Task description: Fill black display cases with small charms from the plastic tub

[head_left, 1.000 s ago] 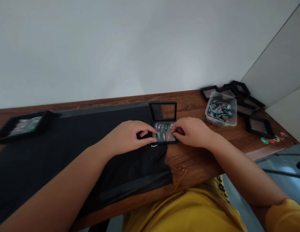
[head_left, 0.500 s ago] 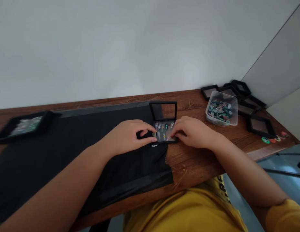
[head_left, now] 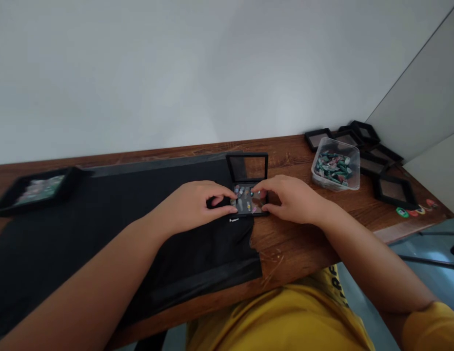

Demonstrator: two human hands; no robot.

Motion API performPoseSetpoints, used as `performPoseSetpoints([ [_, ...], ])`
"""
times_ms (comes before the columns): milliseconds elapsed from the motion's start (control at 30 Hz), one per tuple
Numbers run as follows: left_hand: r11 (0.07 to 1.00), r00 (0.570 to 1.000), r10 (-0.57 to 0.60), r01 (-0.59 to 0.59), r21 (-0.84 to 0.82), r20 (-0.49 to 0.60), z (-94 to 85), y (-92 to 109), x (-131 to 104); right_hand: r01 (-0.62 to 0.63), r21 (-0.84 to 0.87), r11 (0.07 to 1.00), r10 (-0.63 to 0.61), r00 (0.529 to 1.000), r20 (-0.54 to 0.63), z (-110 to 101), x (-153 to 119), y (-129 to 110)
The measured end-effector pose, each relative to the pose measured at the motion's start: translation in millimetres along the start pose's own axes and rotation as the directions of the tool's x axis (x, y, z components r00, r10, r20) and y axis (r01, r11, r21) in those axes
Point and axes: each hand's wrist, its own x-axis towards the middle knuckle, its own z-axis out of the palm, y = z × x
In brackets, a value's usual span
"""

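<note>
A small black display case [head_left: 247, 214] stands with its clear-windowed lid [head_left: 256, 166] raised, straddling the black cloth's right end. Several small stone-like pieces [head_left: 241, 202] in different colours lie on its clear inner sheet. At the case's left edge, my left hand [head_left: 197, 204] grips it with thumb and fingertips. My right hand [head_left: 290, 197] is over the right side, thumb and index finger apart. Its index fingertip touches or hovers at a dark green piece near the back; the thumb is by the right edge. Its other fingers are partly hidden.
A clear plastic tub [head_left: 335, 183] of small wrapped pieces stands to the right, among several black frames [head_left: 395, 191]. Round coloured tokens [head_left: 402, 212] lie by the table's right end. Left, a black tray [head_left: 32, 192] holds packets on the black cloth [head_left: 113, 214]. A wall rises behind.
My right hand's fingers have spread: the index finger has moved back and left onto the dark green piece, the thumb toward the case's right edge. My left hand is unchanged.
</note>
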Motion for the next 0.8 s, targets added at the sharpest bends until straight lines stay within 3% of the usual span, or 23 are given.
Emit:
performPoseSetpoints([
  [433, 1.0, 1.0, -0.002, 0.002, 0.019, 0.017, -6.1, 1.4, -1.3, 0.011, 0.074, 0.997, -0.014, 0.999, 0.039, -1.8, 3.3, 3.0],
  [800, 1.0, 0.998, -0.031, 0.03, 0.007, 0.045, -2.8, 5.5, 0.4, -0.02, -0.008, 1.0, 0.02, 0.999, 0.042, -1.9, 3.5, 1.3],
])
